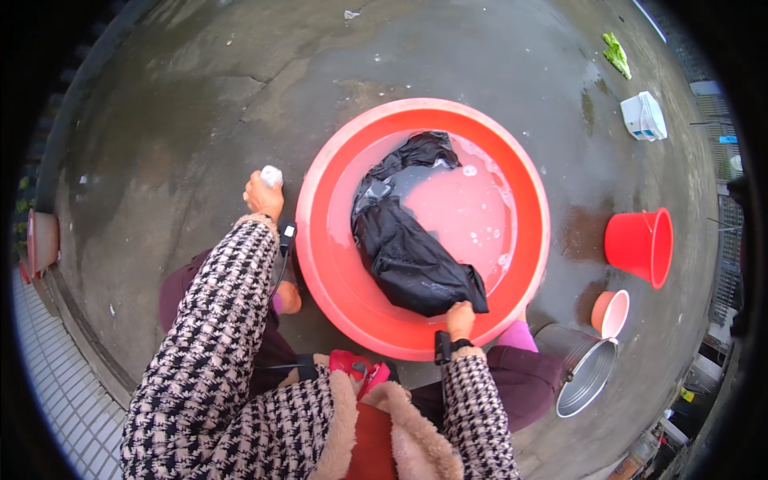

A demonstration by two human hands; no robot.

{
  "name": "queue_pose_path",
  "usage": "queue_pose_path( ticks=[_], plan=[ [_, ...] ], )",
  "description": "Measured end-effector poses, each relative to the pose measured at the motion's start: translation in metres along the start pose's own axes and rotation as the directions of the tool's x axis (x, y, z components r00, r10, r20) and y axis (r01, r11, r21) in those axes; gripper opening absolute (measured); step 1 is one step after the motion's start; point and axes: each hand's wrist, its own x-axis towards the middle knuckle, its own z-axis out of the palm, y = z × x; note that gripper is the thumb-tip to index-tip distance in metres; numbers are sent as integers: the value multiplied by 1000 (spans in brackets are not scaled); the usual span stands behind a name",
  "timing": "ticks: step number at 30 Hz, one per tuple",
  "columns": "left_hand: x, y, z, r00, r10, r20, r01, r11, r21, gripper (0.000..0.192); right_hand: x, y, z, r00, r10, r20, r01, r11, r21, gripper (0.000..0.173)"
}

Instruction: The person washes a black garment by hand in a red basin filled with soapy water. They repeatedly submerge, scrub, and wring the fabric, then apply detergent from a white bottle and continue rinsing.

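Note:
A large red plastic washtub stands on the ground between my legs, with cloudy, sudsy water in it. A soaked black garment curves through the water; its near end is bunched towards me. My right hand grips the edge of this end just inside the tub's near rim. Left of the tub, outside its rim, my left hand is closed around a small white object. Its exact kind is hard to make out, as the fingers cover part of it.
On the right stand a red bucket, a small pink basin and a tipped metal bucket. Farther off are a white plastic bucket and a green leaf. The concrete floor is wet. A basin sits far left.

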Motion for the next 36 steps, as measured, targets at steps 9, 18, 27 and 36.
queue_pose_path(
  ticks=[9,18,27,36],
  plan=[
    [11,-36,21,971,-212,108,228,960,-161,60,-1,-36,-8,980,-195,31,190,973,134,32],
    [13,-30,16,937,-294,190,317,942,-109,54,11,-52,-41,947,-228,-225,231,973,-16,17],
    [-10,29,-33,949,-273,158,304,925,-227,23,40,-33,-20,955,-249,-162,175,912,-372,14],
    [-38,97,-8,968,170,184,-78,903,-423,43,44,-53,-9,953,-243,-182,229,969,-97,24]
  ],
)
